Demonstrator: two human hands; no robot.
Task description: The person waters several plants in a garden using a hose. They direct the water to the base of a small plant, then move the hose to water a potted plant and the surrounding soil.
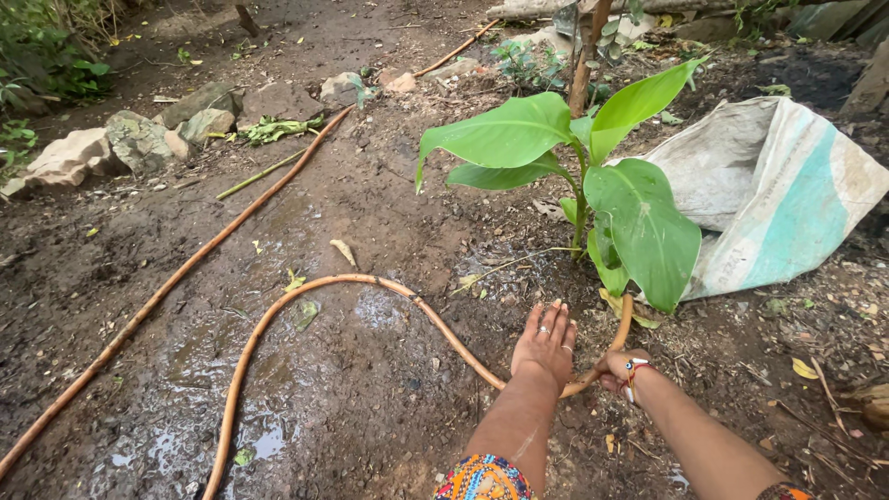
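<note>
The person is crouching over wet, muddy ground with both arms stretched forward. The right hand [619, 368] is clenching around an orange hose [315, 292], gripping it close to its free end. That end is curving upward and away from the person, pointing toward the base of a young broad-leaved plant [602, 185] and disappearing behind its lowest leaf. From the grip, the hose's long axis is running leftward in a wide arch across the mud, then dropping toward the bottom edge of the view; a 2nd stretch is lying diagonally from the lower left up toward the rocks [139, 139] at the far side. The left hand [544, 341] is open and holding nothing, fingers spread flat, palm down on the damp soil just beside the hose. A crumpled white and teal sack [787, 194] is lying right of the plant.
</note>
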